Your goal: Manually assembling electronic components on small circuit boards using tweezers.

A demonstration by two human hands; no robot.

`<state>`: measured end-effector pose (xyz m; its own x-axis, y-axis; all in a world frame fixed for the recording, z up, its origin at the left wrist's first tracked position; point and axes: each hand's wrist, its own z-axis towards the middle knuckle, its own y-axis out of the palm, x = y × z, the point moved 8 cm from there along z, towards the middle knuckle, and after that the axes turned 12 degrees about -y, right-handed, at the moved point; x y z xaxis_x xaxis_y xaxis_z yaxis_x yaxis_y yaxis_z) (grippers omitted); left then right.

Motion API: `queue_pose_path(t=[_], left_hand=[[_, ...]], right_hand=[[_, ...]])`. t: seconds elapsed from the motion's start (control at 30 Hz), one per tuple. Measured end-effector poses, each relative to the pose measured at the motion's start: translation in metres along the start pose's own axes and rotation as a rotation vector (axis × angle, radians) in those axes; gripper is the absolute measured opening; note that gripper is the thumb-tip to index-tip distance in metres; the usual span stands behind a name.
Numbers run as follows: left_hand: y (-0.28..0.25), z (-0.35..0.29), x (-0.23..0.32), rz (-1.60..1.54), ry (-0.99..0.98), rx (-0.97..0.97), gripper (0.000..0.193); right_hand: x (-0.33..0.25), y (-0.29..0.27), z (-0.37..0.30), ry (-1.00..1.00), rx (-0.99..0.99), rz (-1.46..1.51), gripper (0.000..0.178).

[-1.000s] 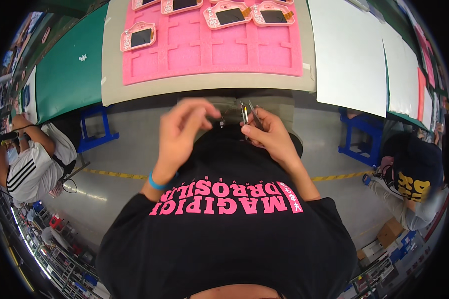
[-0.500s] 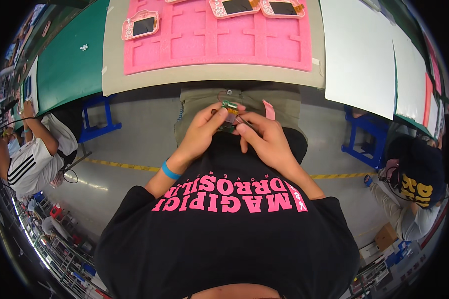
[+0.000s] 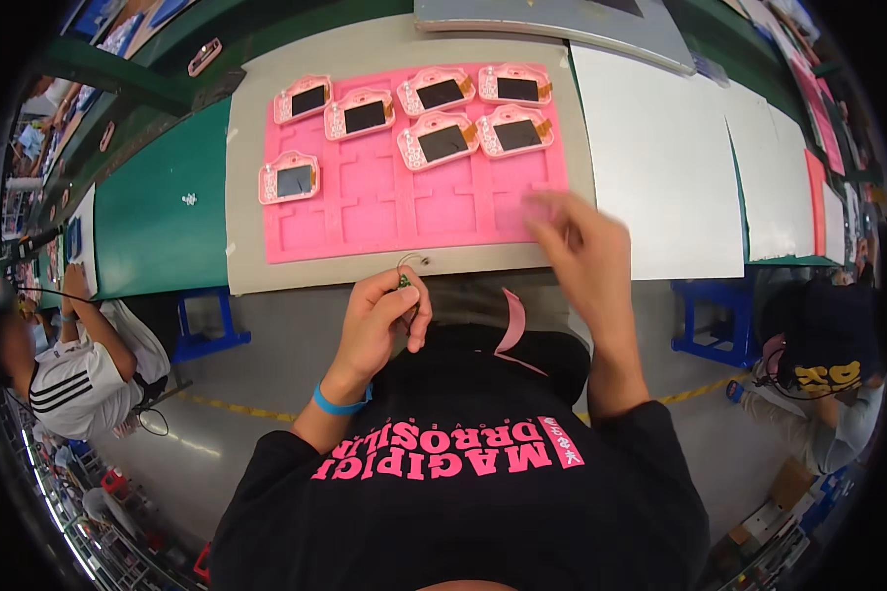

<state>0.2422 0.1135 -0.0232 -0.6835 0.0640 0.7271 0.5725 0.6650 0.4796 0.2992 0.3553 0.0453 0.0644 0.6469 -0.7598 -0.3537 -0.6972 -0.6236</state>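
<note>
Your bare right hand (image 3: pixel 596 256) has moved up to the rectangular pink foam tray (image 3: pixel 373 222), its blurred grip unreadable. Your left hand (image 3: pixel 376 320) alone now pinches the small green electronic part (image 3: pixel 404 282) near the beige-topped bench's (image 3: pixel 251 197) front edge.

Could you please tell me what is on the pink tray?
Seven pink screen units lie on the tray; what is beneath them is covered. The right hand partly hides the tray's right edge.
</note>
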Motion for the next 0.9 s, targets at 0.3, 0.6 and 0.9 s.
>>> queue_pose_path(t=[0.3, 0.6, 0.9], left_hand=[[0.008, 0.013, 0.012, -0.040, -0.050, 0.029, 0.018], [0.058, 0.043, 0.081, 0.617, 0.064, 0.262, 0.017], [0.123, 0.121, 0.099, 1.353, 0.315, 0.384, 0.025]], right_hand=[[0.013, 0.013, 0.032, -0.159, 0.007, -0.222, 0.020], [0.040, -0.003, -0.052, 0.324, 0.110, 0.608, 0.018], [0.049, 0.011, -0.072, 0.461, 0.074, 1.013, 0.022]])
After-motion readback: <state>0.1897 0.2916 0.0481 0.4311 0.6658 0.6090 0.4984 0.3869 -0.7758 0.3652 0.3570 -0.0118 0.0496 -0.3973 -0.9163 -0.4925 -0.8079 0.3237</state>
